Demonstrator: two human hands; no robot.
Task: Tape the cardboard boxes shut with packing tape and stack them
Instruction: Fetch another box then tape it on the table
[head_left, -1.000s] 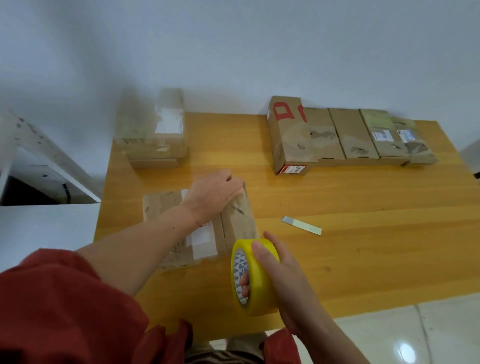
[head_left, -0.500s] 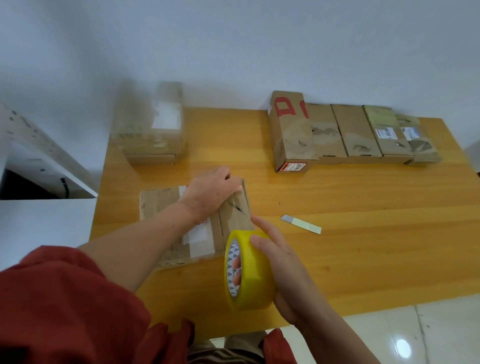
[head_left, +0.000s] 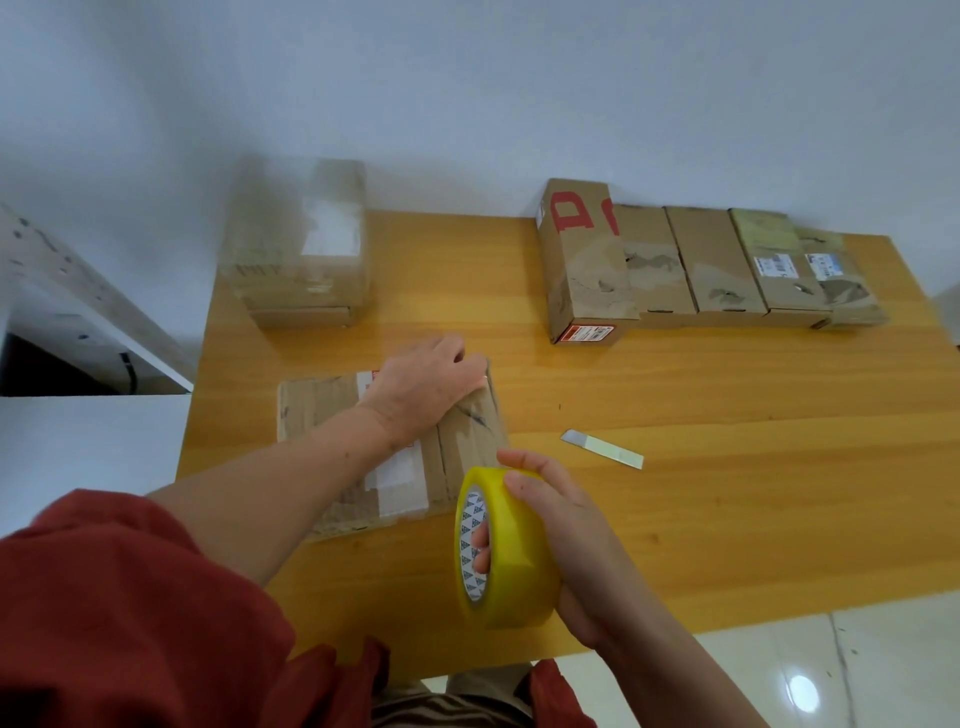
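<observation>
A flat cardboard box with white labels lies near the table's front left. My left hand rests on its far right part, fingers over the far edge. My right hand grips a yellow roll of packing tape, fingers through its core, held upright just off the box's near right corner. A stack of boxes stands at the far left. A row of several boxes lies at the far right, the leftmost with red letters.
A small pale-handled cutter blade lies on the wooden table right of the box. A white shelf unit stands to the left. Tiled floor shows past the table's near edge.
The roll in my right hand has drifted slightly up and closer to the box's near right corner. My left hand stays on the box.
</observation>
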